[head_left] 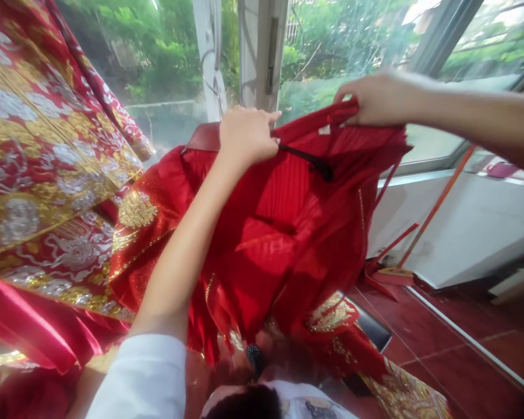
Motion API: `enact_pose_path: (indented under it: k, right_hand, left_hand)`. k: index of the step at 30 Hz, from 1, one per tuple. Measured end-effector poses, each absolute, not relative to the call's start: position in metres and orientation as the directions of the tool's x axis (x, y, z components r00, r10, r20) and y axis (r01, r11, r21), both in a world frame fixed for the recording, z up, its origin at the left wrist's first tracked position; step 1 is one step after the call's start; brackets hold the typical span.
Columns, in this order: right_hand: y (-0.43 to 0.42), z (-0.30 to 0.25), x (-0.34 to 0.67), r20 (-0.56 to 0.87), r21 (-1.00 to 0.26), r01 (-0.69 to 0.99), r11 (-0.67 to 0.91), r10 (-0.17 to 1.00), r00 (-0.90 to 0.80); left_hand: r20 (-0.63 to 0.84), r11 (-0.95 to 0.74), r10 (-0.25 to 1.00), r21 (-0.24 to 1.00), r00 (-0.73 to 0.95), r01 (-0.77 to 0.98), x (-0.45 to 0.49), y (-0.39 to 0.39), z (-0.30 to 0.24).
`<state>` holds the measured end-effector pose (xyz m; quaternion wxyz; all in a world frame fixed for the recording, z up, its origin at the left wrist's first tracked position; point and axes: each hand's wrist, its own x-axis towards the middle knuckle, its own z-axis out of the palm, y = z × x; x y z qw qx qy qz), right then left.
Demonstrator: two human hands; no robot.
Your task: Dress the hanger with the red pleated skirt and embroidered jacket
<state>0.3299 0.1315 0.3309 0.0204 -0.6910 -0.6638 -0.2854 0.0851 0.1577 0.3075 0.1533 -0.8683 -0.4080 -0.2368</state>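
Red garment (266,250) spread between both grips
Left hand (248,137) curls around the dark hanger bar (303,154); right hand (378,100) pinches the upper edge alongside, best kept level against twisting.

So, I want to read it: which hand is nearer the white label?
Right. The right hand grips the red garment just beside the white label; the left hand is farther off, leftward.

garment (266,250) ctr | hanging cloth (39,169) L | window (349,46) bhd | floor (410,337) lwr R
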Motion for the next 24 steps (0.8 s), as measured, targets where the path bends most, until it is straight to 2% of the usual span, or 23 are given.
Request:
enact_pose_path:
  k: [2,6,10,11,13,15,18,20,22,24]
  right_hand:
    - [0.136,0.356,0.323,0.483,0.342,0.916,-0.211,0.875,0.021]
    - [0.127,0.372,0.308,0.398,0.381,0.871,-0.310,0.905,0.148]
    - [0.076,0.319,0.275,0.460,0.353,0.891,-0.285,0.882,0.100]
    - [0.061,0.298,0.261,0.470,0.322,0.888,-0.327,0.870,0.150]
    - [0.040,0.255,0.230,0.435,0.331,0.924,-0.192,0.900,0.031]
    - [0.035,0.219,0.205,0.371,0.237,0.971,-0.025,0.926,-0.067]
    - [0.053,0.193,0.195,0.359,0.031,0.998,0.055,0.931,-0.063]
    - [0.068,0.191,0.208,0.496,-0.111,0.987,0.115,0.867,-0.045]
    - [0.080,0.193,0.226,0.703,-0.225,0.958,0.179,0.710,0.033]
    - [0.088,0.190,0.238,0.788,-0.305,0.929,0.209,0.603,0.123]
  left_hand:
    - [0.547,-0.610,0.634,-0.080,0.546,0.788,0.087,0.162,0.305]
    - [0.608,-0.623,0.594,-0.065,0.526,0.779,0.090,0.175,0.298]
    - [0.623,-0.635,0.596,-0.021,0.507,0.772,0.091,0.177,0.295]
    - [0.626,-0.636,0.594,-0.019,0.505,0.772,0.091,0.175,0.295]
    - [0.629,-0.640,0.582,-0.036,0.515,0.768,0.088,0.170,0.296]
    - [0.623,-0.653,0.564,-0.067,0.543,0.755,0.085,0.167,0.297]
    - [0.623,-0.666,0.541,-0.093,0.565,0.740,0.081,0.165,0.296]
    - [0.633,-0.663,0.527,-0.111,0.566,0.741,0.080,0.167,0.294]
    - [0.640,-0.659,0.519,-0.122,0.567,0.742,0.080,0.169,0.293]
    - [0.643,-0.661,0.517,-0.119,0.565,0.741,0.081,0.170,0.292]
